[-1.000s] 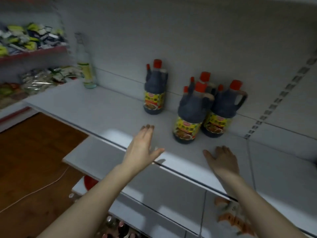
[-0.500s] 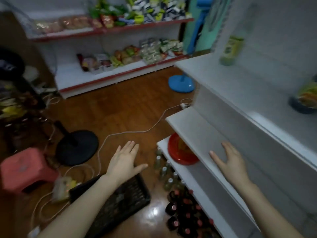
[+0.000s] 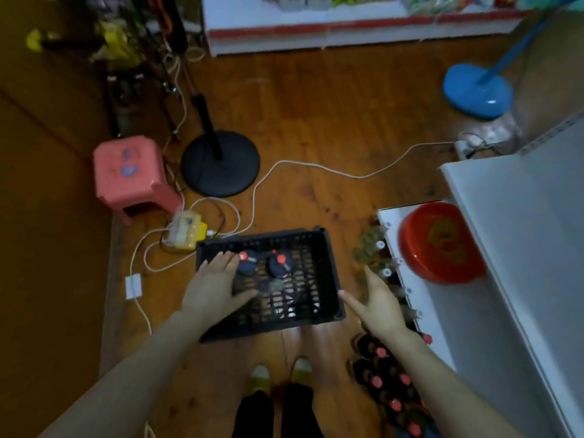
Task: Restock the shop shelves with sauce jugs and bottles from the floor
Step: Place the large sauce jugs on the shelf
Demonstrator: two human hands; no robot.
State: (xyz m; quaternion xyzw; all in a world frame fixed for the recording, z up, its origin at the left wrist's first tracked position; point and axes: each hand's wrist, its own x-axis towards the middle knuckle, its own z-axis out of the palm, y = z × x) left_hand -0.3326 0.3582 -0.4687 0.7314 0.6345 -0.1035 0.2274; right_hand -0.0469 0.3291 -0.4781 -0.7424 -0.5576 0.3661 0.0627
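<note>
Looking straight down at the wooden floor, both hands are out over a black plastic crate that sits there. The left hand hovers palm down above the crate's left side, fingers spread and empty, and right at those fingertips stands the first sauce jug, dark with a red cap; the second sauce jug stands just beyond it, further from the thumb, both upright inside the crate. The right hand hangs off the crate's right edge, fingers loose and apart, holding nothing, thumb pointing back at the crate wall. Just past its fingertips, a cluster of small clear bottles stands on the floor against the bottom shelf; below the wrist, a row of dark red-capped bottles lines the same shelf edge. A red bowl sits on that shelf, well beyond the right fingers. Far off the left fingers: a pink stool, a black stand base, and a white cable snaking across the boards. The person's shoes show below the crate.
</note>
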